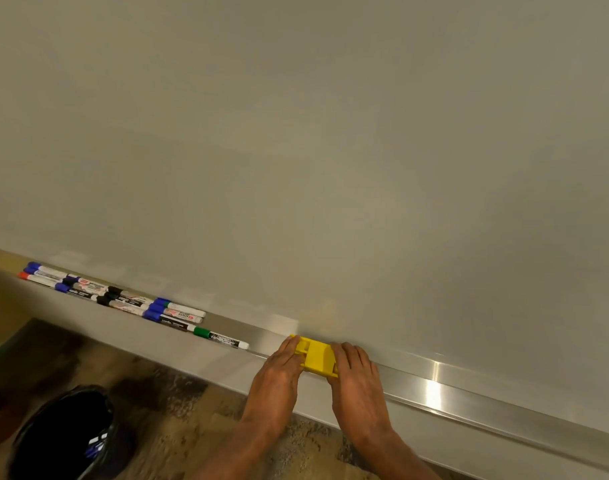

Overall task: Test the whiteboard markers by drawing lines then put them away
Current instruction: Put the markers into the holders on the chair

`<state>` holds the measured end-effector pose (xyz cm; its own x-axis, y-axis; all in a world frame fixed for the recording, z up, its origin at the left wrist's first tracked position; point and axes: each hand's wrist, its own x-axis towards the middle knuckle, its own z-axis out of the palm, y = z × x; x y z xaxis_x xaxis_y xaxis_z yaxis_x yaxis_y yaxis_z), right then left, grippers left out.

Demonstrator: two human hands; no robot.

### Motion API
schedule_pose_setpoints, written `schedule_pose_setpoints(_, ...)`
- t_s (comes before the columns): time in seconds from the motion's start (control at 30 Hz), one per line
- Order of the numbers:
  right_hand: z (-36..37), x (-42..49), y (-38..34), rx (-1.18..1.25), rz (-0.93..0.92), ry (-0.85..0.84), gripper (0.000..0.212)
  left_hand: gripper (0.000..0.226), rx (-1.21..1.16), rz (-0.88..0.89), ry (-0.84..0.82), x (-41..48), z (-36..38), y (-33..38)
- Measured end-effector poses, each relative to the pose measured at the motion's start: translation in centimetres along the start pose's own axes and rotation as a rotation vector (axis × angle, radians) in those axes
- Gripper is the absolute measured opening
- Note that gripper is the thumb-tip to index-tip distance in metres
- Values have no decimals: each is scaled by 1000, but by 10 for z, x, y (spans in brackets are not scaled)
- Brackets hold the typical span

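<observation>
Whiteboard, grey-white, fills most of the view, with a metal tray along its lower edge and a black bin on the patterned floor at lower left. Markers, capped blue, black and red, lie in rows on the tray's left part, a green-capped marker at their right end; one label reads "MARKER", others seem to read "camlin". Yellow plastic block sits on the tray right of them, left hand gripping its left end, right hand its right end.
</observation>
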<state>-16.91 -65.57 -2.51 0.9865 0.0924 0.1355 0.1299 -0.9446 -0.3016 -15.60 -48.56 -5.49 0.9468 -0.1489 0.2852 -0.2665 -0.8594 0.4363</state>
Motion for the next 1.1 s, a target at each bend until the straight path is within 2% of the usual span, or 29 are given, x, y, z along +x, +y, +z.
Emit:
schedule_pose_setpoints(0.2, 24, 11, -1, -31, 18, 16, 70, 46, 32, 29, -56, 11, 15, -23)
schedule_pose_setpoints(0.47, 43, 16, 1, -52, -2, 22, 67, 56, 80, 19, -130, 12, 29, -39)
schedule_pose_setpoints(0.77, 50, 12, 3, -79, 22, -2, 69, 52, 129, 6, -119, 12, 27, -34)
schedule_pose_setpoints(0.93, 33, -1, 8, -53, 1, 116, 37, 43, 86, -14, -75, 8, 15, -23)
schedule_pose_setpoints(1.0, 26, -11, 12, -53, 15, 154, 37, 36, 70, -1, -36, 2, 10, -14)
schedule_pose_setpoints(1.1, 12, -24, 15, -55, 28, 186, 40, 47, 0, 53, 5, -6, 1, 10)
